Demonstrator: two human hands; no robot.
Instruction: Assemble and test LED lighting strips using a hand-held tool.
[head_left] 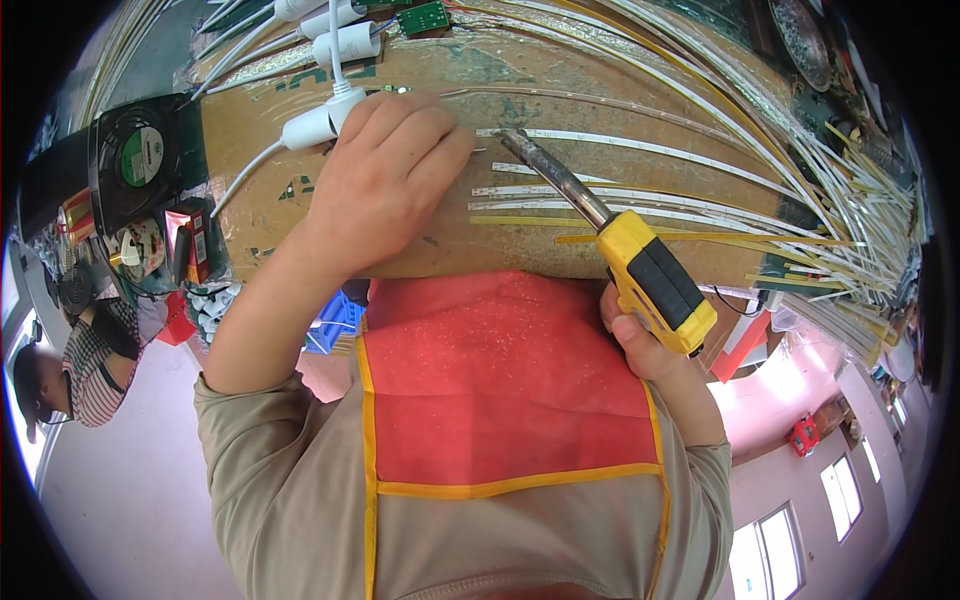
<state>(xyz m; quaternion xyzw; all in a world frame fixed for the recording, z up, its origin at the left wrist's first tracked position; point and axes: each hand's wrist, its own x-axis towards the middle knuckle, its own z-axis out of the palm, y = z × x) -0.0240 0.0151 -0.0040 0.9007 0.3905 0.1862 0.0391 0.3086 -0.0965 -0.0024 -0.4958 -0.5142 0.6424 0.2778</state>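
My left hand point(395, 170) is closed, fingertips down at the cardboard-topped bench. What it pinches is hidden beneath the fingers. A white cable connector point(312, 126) lies against its left side, and a thin wire end shows just right of the fingers. My right hand point(640, 338) grips a yellow and black soldering gun point(655, 280). The gun's metal barrel slants up and left, its dark tip over the left end of a white LED strip point(620, 142), close to my left hand. Whether the tip touches the strip I cannot tell.
More white and yellow LED strips point(640, 197) fan out to a heap point(870, 220) on the right. A black fan point(140, 158) stands at the left. White connectors point(347, 44) and a green circuit board point(423, 18) lie at the back. Another person point(95, 365) sits at far left.
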